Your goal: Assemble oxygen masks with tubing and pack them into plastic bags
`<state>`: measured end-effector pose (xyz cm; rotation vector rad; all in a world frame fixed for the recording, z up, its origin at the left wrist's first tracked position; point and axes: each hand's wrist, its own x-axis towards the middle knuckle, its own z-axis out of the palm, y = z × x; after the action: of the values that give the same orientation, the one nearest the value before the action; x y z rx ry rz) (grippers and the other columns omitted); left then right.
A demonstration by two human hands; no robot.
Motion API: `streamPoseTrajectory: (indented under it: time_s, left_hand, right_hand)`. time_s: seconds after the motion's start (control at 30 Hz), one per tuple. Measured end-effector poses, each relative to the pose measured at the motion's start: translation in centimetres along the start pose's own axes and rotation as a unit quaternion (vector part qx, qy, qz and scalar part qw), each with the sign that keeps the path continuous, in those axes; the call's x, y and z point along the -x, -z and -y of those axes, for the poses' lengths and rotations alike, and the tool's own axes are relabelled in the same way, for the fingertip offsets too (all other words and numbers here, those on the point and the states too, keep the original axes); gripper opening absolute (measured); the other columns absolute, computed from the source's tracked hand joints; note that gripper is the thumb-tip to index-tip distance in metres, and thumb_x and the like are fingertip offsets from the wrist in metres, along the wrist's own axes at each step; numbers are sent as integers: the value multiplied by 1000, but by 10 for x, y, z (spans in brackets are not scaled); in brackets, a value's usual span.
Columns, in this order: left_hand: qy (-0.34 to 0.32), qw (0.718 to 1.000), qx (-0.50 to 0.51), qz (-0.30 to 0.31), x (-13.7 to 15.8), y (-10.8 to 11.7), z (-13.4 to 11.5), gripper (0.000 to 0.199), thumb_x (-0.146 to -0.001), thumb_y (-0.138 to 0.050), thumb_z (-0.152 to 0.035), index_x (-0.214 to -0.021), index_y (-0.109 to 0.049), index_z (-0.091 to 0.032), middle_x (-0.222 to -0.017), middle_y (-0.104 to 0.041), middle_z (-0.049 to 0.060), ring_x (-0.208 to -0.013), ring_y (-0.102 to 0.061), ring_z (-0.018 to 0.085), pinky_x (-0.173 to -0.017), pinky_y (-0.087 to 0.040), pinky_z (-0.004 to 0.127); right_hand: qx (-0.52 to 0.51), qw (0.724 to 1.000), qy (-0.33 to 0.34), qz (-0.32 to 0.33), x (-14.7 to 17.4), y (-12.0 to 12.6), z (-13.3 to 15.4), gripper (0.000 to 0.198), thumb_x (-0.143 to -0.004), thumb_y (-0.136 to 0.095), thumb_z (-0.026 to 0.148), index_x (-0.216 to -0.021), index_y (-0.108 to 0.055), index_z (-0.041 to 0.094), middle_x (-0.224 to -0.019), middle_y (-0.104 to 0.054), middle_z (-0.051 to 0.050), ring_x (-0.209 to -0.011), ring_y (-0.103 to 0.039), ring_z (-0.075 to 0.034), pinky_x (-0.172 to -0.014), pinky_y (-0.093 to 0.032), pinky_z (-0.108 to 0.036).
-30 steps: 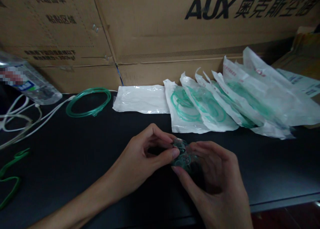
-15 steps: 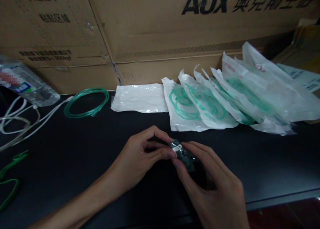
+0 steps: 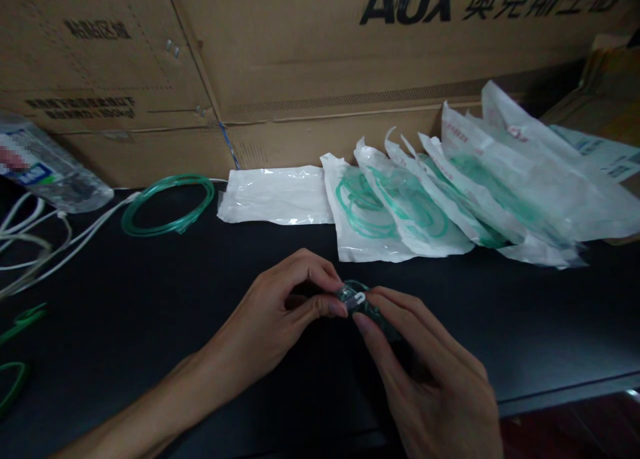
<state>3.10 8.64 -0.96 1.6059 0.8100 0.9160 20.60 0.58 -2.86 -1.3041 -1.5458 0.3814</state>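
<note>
In front of me, both hands hold a small clear green plastic piece (image 3: 373, 307) with a pale, round-ended strip on it. It looks like the nose part of a mask, but fingers cover much of it. My left hand (image 3: 295, 299) pinches its left end between thumb and fingertips. On the other side, my right hand (image 3: 425, 352) grips it with thumb and fingers, the thumb tip close to the strip. The piece is held above the black table (image 3: 225, 352).
A coil of green tubing (image 3: 131, 227) lies at left, near white cables (image 3: 55, 272) and a clear bottle (image 3: 65, 172). Further back are a flat white packet (image 3: 275, 195) and several pouches (image 3: 395, 199) with green tubing. A large cardboard box (image 3: 300, 52) stands behind; green loops (image 3: 15, 385) lie front left.
My right thumb and fingertips have shifted slightly on the plastic piece, which has turned a little, and its strip shows at another angle. The whole view has moved slightly.
</note>
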Motion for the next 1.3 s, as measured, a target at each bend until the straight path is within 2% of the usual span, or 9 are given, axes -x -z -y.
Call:
streamPoseTrajectory:
  time_s: [0.2, 0.47, 0.57, 0.63, 0.7, 0.83, 0.97, 1.1, 1.3]
  left_hand:
    - [-37, 997, -62, 15, 0, 3, -4, 14, -91, -74, -17, -81, -66, -20, -101, -64, 1, -89, -67, 13, -75, -55, 23]
    - [-101, 989, -98, 35, 4, 6, -4, 14, -94, -71, -16, -85, -61, -20, -101, -65, 0, -87, -68, 11, -74, -56, 20]
    - [-109, 987, -109, 35, 5, 6, -3, 11, -95, -70, -16, -102, -65, -22, -101, -65, -1, -87, -67, 10, -75, -58, 18]
    - [-137, 982, -124, 43, 5, 5, -3, 26, -96, -68, -13, -119, -65, -24, -104, -64, -1, -92, -67, 10, -80, -58, 17]
    - [-167, 975, -132, 63, 5, 5, -2, 33, -97, -65, -9, -126, -65, -24, -109, -63, 0, -93, -67, 8, -81, -57, 13]
    - [-167, 975, -116, 89, 5, 5, -2, 27, -99, -62, -9, -122, -68, -21, -112, -61, 1, -84, -67, 4, -74, -56, 7]
    - [-184, 970, -138, 75, 5, 6, -1, 28, -94, -68, -8, -121, -71, -17, -104, -63, 1, -87, -69, 5, -81, -56, 9]
    - [-218, 962, -152, 57, 6, 6, -1, 28, -93, -69, -7, -120, -72, -13, -96, -63, 0, -81, -68, 5, -77, -56, 9]
    - [-242, 951, -184, 53, 6, 7, -1, 29, -92, -71, -8, -120, -72, -11, -95, -62, 1, -81, -67, 5, -76, -56, 9]
  right_hand:
    - [-43, 997, -29, 57, -5, 6, 2, 29, -95, -65, 11, -116, -74, 28, -112, -77, -4, -100, -75, -18, -84, -62, -26]
    - [-77, 993, -47, 81, -7, 10, 5, 25, -96, -66, 13, -110, -76, 31, -106, -80, 1, -92, -76, -14, -81, -60, -19]
    - [-68, 993, -54, 73, -7, 11, 7, 21, -96, -66, 15, -107, -75, 32, -102, -79, 4, -90, -76, -12, -80, -58, -16]
    - [-63, 994, -53, 69, -7, 11, 8, 18, -97, -65, 17, -105, -74, 31, -100, -78, 5, -90, -75, -11, -80, -57, -14]
    - [-63, 994, -47, 71, -7, 12, 8, 18, -98, -64, 18, -105, -73, 31, -99, -77, 5, -88, -74, -10, -79, -57, -13]
    - [-71, 994, -37, 76, -9, 12, 7, 21, -98, -63, 17, -108, -73, 33, -98, -76, 5, -85, -73, -9, -77, -56, -13]
    - [-70, 995, -22, 71, -8, 10, 3, 23, -97, -65, 13, -107, -73, 32, -94, -74, 5, -82, -71, -8, -74, -55, -13]
    - [-75, 995, -19, 70, -7, 9, 0, 24, -96, -65, 11, -108, -73, 31, -97, -74, 3, -82, -71, -9, -75, -55, -15]
    - [-73, 994, -40, 75, -7, 11, 3, 18, -96, -65, 15, -103, -74, 29, -96, -77, 2, -82, -73, -11, -75, -57, -16]
